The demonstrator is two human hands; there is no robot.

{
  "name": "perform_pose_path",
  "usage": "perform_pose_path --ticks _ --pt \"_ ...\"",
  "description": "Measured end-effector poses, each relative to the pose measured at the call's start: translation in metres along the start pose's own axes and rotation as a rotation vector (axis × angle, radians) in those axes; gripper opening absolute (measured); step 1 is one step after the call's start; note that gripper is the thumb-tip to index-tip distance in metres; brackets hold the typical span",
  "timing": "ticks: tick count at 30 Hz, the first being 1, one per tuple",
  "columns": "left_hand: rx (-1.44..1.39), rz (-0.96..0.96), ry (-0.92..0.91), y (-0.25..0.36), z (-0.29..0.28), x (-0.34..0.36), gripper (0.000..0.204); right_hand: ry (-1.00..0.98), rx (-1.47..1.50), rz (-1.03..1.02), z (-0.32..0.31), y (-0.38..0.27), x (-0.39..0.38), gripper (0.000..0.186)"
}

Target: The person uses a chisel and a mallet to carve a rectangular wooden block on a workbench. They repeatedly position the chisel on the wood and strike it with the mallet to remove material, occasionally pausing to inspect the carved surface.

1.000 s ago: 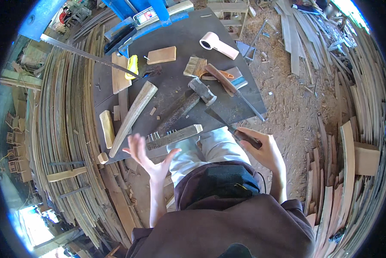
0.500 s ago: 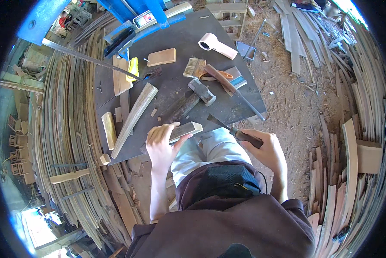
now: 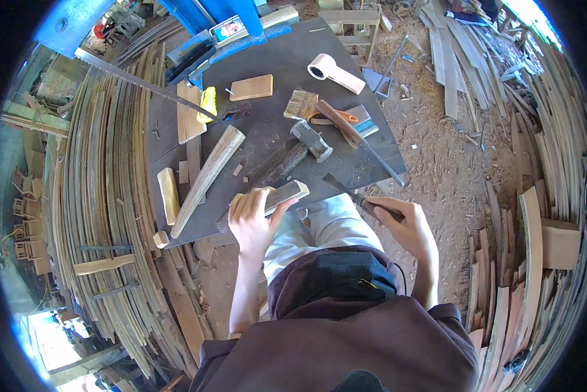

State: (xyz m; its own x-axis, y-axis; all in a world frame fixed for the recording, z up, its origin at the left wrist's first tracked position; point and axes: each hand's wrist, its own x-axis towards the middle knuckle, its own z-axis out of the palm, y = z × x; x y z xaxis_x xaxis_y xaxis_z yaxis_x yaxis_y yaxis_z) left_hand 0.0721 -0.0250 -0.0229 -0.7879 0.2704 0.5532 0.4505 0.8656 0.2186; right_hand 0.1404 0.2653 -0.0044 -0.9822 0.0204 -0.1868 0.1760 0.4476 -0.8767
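My left hand point(image 3: 252, 219) is closed around a short wood block point(image 3: 285, 195) with a dark grey upper face and a pale, angled end. It is held just above my lap, by the table's near edge. My right hand point(image 3: 408, 225) grips a chisel point(image 3: 353, 196) by its dark handle. The chisel's flat blade points up and left, toward the block but apart from it. Beyond the block, a sledgehammer point(image 3: 312, 142) with a worn steel head lies on the dark table point(image 3: 267, 55). A long, pale, rounded wood piece point(image 3: 208, 179) lies left of my left hand.
On the table lie a wide brush point(image 3: 301, 104), a long tool with a brown handle point(image 3: 339, 121), a pinkish tape dispenser point(image 3: 336, 74) and a wood block point(image 3: 251, 87). A saw blade point(image 3: 150, 86) reaches in from a blue machine point(image 3: 202, 16). Stacked planks point(image 3: 100, 196) flank both sides.
The view has shifted slightly, so the table's things appear a little farther right. Both hands keep their holds, with only slight shifts of the block and the chisel.
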Motion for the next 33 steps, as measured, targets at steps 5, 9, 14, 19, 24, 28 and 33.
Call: perform_pose_path --ticks 5,9,14,19,24,28,33 --pt "0.036 -0.045 0.044 -0.001 0.004 0.003 0.045 -0.239 0.508 0.245 -0.014 -0.005 0.000 0.030" --pt "0.034 -0.056 0.039 -0.003 0.004 0.004 0.045 -0.452 0.636 0.241 -0.018 -0.015 -0.001 0.033" --pt "0.055 -0.043 0.047 -0.002 0.005 0.005 0.045 -0.335 0.636 0.202 -0.003 -0.010 0.001 0.026" --pt "0.066 -0.044 0.039 -0.002 0.005 0.004 0.044 -0.225 0.645 0.182 0.009 -0.023 0.011 0.026" --pt "0.064 -0.070 0.005 -0.002 0.004 0.005 0.042 0.011 0.289 -0.093 0.028 -0.038 0.032 0.028" --pt "-0.018 -0.108 -0.106 0.001 -0.010 0.013 0.039 0.272 -0.234 -0.414 0.035 -0.049 0.049 0.026" --pt "-0.113 -0.157 -0.304 -0.011 -0.012 0.028 0.048 0.206 0.294 -0.601 0.056 -0.038 0.093 0.020"
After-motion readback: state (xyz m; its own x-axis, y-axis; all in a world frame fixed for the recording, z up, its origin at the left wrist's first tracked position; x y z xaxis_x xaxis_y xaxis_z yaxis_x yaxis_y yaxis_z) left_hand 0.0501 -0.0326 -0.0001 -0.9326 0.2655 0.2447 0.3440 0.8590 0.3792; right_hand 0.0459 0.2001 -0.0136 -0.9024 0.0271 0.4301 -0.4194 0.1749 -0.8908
